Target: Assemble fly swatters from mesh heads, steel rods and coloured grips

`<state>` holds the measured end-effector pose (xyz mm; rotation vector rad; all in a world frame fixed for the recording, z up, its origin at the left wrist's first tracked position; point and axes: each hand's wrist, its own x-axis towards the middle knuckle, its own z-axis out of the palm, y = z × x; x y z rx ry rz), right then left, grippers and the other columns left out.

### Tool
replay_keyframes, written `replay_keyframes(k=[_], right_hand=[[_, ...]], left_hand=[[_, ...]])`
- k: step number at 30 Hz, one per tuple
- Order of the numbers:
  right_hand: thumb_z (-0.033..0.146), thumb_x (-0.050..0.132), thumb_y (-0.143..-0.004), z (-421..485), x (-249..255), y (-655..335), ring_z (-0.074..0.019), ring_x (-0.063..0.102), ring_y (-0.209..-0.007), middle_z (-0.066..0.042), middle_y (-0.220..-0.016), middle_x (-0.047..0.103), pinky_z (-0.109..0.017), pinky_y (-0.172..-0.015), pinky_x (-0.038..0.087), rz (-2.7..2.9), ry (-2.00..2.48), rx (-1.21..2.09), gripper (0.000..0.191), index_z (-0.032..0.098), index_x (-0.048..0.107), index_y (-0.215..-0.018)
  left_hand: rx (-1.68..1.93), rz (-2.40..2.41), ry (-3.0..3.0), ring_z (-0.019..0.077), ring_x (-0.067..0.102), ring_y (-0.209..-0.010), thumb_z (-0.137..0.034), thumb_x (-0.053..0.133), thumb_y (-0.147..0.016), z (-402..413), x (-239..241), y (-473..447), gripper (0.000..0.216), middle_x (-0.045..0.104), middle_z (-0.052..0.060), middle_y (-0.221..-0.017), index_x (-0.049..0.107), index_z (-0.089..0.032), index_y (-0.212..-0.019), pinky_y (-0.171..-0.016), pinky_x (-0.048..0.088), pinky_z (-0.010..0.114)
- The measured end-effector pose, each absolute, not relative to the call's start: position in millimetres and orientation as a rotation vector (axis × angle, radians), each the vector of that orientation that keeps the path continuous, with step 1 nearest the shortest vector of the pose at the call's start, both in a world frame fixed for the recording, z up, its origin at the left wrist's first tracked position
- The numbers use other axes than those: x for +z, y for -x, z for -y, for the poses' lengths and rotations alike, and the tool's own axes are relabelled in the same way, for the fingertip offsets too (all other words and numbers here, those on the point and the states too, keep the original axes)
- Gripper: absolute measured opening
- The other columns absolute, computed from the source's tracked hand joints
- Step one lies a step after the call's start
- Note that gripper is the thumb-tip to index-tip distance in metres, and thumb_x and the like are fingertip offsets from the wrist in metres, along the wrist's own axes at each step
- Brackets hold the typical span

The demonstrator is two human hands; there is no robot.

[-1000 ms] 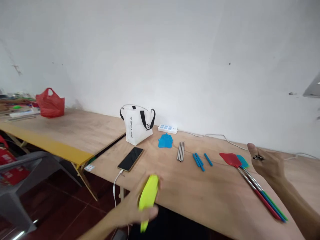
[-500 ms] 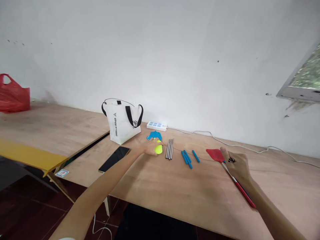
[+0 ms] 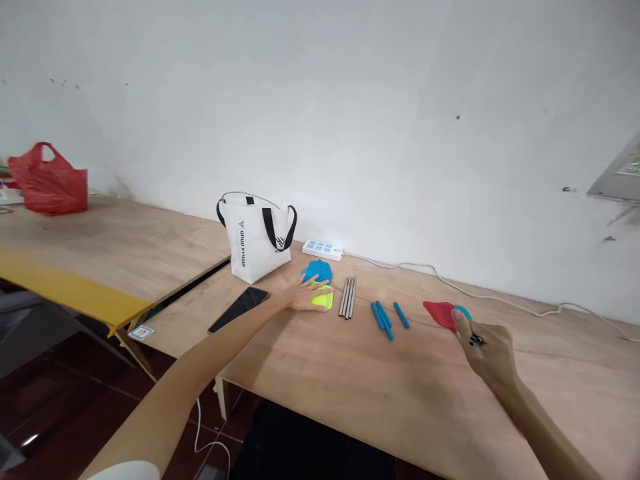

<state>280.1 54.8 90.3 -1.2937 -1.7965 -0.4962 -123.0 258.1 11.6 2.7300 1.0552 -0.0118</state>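
My left hand (image 3: 299, 298) lies flat with fingers stretched on a yellow-green mesh piece (image 3: 324, 297) on the wooden table (image 3: 380, 387). A blue mesh piece (image 3: 317, 271) sits just behind it. My right hand (image 3: 484, 353) rests, back up, over the stems of the fly swatters. Their red head (image 3: 439, 313) and a sliver of a teal head (image 3: 464, 311) stick out past my thumb. The fingers of that hand are hidden under it. Between my hands lie three metal rods (image 3: 348, 297) and three blue sticks (image 3: 386, 316).
A white tote bag (image 3: 256, 245) stands at the back left. A dark phone (image 3: 239, 309) lies in front of it, a power strip (image 3: 323, 250) with a white cable (image 3: 450, 283) by the wall. A second table (image 3: 75, 290) carries a red plastic bag (image 3: 49, 181).
My left hand carried the yellow-green piece from the table's front edge to beside the blue piece and laid it flat. My right hand came down over the swatter stems.
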Motion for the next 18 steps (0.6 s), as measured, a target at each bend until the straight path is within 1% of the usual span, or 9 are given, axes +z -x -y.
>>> replay_keyframes(k=[3, 6, 9, 12, 15, 18], right_hand=[[0.049, 0.041, -0.101, -55.6, 90.4, -273.4, -0.0085, 0.020, -0.043, 0.005, -0.046, 0.022, -0.032, -0.048, 0.019, 1.795, 1.247, -0.513, 0.062, 0.023, 0.025, -0.047], [0.047, 0.042, -0.101, -55.8, 92.0, -267.0, -0.0080, 0.019, -0.042, 0.005, -0.044, 0.023, -0.031, -0.047, 0.018, 1.796, 1.202, -0.534, 0.063, 0.023, 0.025, -0.046], [0.045, 0.043, -0.102, -54.5, 93.6, -263.2, -0.0075, 0.019, -0.042, 0.006, -0.045, 0.023, -0.031, -0.048, 0.018, 1.799, 1.189, -0.542, 0.062, 0.023, 0.026, -0.046], [0.043, 0.042, -0.102, -53.3, 93.9, -261.1, -0.0076, 0.019, -0.042, 0.006, -0.045, 0.022, -0.031, -0.048, 0.018, 1.792, 1.186, -0.539, 0.062, 0.022, 0.026, -0.046], [0.043, 0.042, -0.102, -53.1, 91.8, -260.0, -0.0080, 0.020, -0.042, 0.006, -0.044, 0.023, -0.031, -0.048, 0.019, 1.793, 1.166, -0.533, 0.062, 0.023, 0.027, -0.046], [0.042, 0.043, -0.102, -53.2, 87.0, -261.0, -0.0079, 0.020, -0.041, 0.006, -0.044, 0.025, -0.031, -0.048, 0.019, 1.796, 1.164, -0.539, 0.061, 0.023, 0.029, -0.046]], left_hand=[[0.037, -1.055, -2.763, 0.0383, 0.010, -0.155, -0.071, 0.043, -0.095, -243.9, 10.3, 125.4, 0.072, 0.020, 0.005, -0.168, 0.033, -0.036, -0.157, -0.120, 0.002, 0.065], [0.065, -1.098, -2.775, 0.0353, 0.015, -0.155, -0.069, 0.040, -0.097, -241.9, 10.1, 129.2, 0.070, 0.022, 0.007, -0.168, 0.033, -0.033, -0.157, -0.122, 0.006, 0.060], [0.034, -1.146, -2.755, 0.0331, 0.014, -0.155, -0.068, 0.036, -0.099, -250.8, 10.4, 133.6, 0.071, 0.019, 0.008, -0.168, 0.028, -0.031, -0.159, -0.123, 0.009, 0.057], [-0.002, -1.141, -2.750, 0.0311, 0.010, -0.156, -0.066, 0.036, -0.099, -264.7, 10.8, 135.5, 0.073, 0.014, 0.008, -0.169, 0.022, -0.031, -0.161, -0.123, 0.012, 0.055], [-0.031, -1.117, -2.776, 0.0311, 0.010, -0.156, -0.062, 0.036, -0.101, -277.4, 10.4, 134.0, 0.070, 0.013, 0.007, -0.169, 0.019, -0.032, -0.161, -0.122, 0.012, 0.059], [-0.026, -1.154, -2.807, 0.0318, 0.009, -0.156, -0.056, 0.036, -0.103, -283.6, 9.2, 130.9, 0.064, 0.012, 0.006, -0.170, 0.019, -0.036, -0.161, -0.120, 0.008, 0.064]])
